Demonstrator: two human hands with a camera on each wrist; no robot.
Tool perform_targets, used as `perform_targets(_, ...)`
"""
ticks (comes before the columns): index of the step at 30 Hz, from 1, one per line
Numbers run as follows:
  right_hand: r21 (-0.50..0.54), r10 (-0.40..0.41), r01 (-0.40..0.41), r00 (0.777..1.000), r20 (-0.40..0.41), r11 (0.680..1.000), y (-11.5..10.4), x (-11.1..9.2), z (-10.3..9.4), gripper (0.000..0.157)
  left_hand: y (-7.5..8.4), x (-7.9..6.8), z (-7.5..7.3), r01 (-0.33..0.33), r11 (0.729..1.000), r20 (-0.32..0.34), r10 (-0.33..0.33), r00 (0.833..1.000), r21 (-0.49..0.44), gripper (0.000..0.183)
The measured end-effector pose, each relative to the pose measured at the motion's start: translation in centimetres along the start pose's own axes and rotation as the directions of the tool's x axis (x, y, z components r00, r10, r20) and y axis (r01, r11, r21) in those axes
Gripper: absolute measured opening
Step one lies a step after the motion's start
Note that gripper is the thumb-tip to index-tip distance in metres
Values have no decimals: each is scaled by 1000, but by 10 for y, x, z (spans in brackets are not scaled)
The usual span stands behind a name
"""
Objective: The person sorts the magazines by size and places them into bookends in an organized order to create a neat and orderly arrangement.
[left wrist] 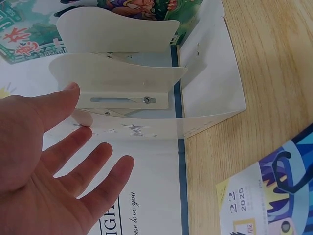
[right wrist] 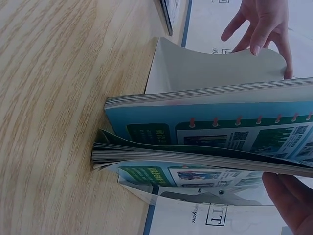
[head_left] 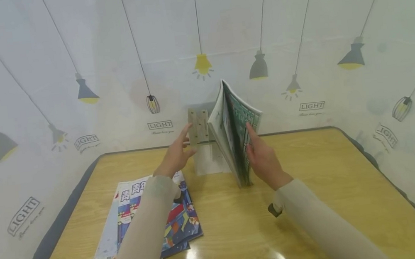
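In the head view, two magazines (head_left: 246, 111) stand upright on the table, spread in a narrow V, with green and blue covers in the right wrist view. My right hand (head_left: 265, 161) rests against the right-hand magazine, index finger straight along its green cover. A white metal book rack (head_left: 198, 126) with upright panels stands just left of them. At its left side is my left hand (head_left: 176, 153), fingers spread. In the left wrist view, its thumb and index fingertip are right at the edge of the rack's end panel (left wrist: 146, 128).
Several overlapping magazines (head_left: 175, 228) lie flat on the wooden table (head_left: 307, 228), left of centre and under my left forearm. Behind the table's far edge hangs a white cloth (head_left: 168, 33) printed with lamps and lettering.
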State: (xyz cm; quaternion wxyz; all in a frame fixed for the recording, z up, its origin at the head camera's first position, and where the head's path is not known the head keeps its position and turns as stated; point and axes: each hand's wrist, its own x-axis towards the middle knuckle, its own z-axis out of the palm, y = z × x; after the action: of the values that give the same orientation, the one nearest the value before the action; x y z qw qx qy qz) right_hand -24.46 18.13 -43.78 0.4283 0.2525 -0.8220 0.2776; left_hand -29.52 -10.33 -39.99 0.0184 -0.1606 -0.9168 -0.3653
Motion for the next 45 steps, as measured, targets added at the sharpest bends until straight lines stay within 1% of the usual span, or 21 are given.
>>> perform_targets(5,-4,-2,2,1000,10,1000,-2,0,-1,62,-1,0,0,8,1000,-2,-8,1000,-3,87)
perform_targets(11,18,-27,26,999,41,999,-5,-1,-3,57,-1,0,0,15,1000,-1,-15,1000,-6,87)
perform_targets(17,12,-64,63,996,62,998,-7,-8,-1,61,1,0,-1,28,1000,1,-28,1000,-3,87)
perform_targets(23,11,-116,115,992,47,993,-7,-14,2,60,0,0,-1,30,1000,0,-30,1000,-5,86)
perform_targets(26,41,-139,137,989,43,990,-6,-16,1,57,-1,0,-1,31,1000,-1,-31,1000,-3,86)
perform_targets(32,118,-194,194,981,-13,974,-6,-17,2,55,-1,1,0,28,1000,-7,-28,1000,-7,86)
perform_targets(34,124,-202,205,979,-34,971,-6,-17,2,55,-1,1,-1,27,1000,-9,-27,1000,-11,86)
perform_targets(38,117,-193,197,980,-51,973,-4,-18,3,56,-2,1,-1,23,1000,-22,-23,999,-7,86)
perform_targets(41,100,-170,173,984,-46,980,-2,-18,4,56,-4,1,-1,18,1000,-30,-18,999,0,84)
perform_targets(45,76,-136,139,990,-44,987,3,-15,4,54,-5,1,0,25,1000,-26,-26,999,-13,76)
